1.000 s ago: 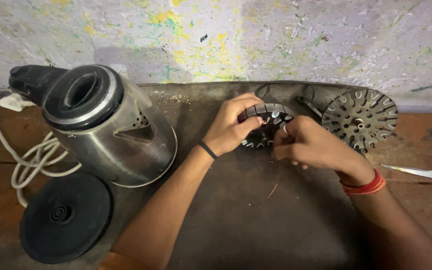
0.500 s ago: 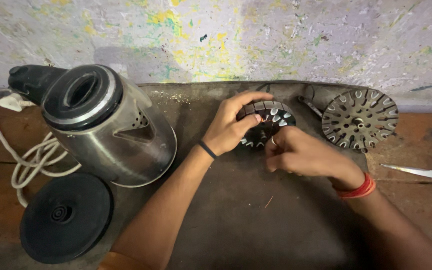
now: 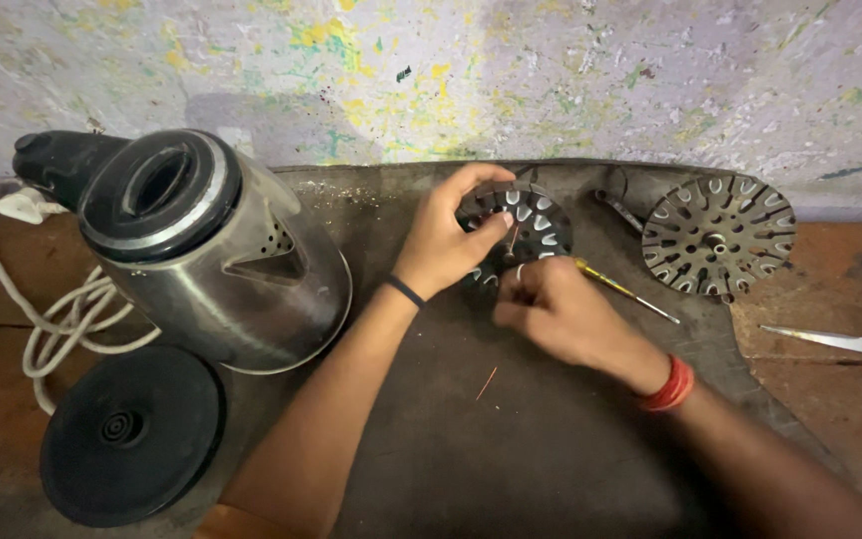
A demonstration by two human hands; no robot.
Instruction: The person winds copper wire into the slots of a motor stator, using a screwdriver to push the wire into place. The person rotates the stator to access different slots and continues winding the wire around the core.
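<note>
Since a second ago my right hand (image 3: 561,314) has slid off the slotted round core (image 3: 516,232) toward me, its fingers pinched, seemingly on a fine wire, though I cannot tell for sure. My left hand (image 3: 446,240) still clamps the core's left edge, holding it on the dark mat (image 3: 511,439). Right of the core lie a yellow-handled screwdriver (image 3: 622,290) and a second slotted disc (image 3: 718,237); the kettle (image 3: 216,255) sits left.

Kettle (image 3: 216,265) silver steel, black lid and handle. Round base (image 3: 131,436) black. Cord (image 3: 51,309) white. Slotted disc (image 3: 519,230) dark with pale slots; second disc (image 3: 718,236) grey. Mat (image 3: 511,439) dark grey. Screwdriver (image 3: 622,289) yellow handle. Wall (image 3: 431,70) whitish, yellow-green paint flecks. Bangle (image 3: 670,384) red, wristband (image 3: 407,290) black.
</note>
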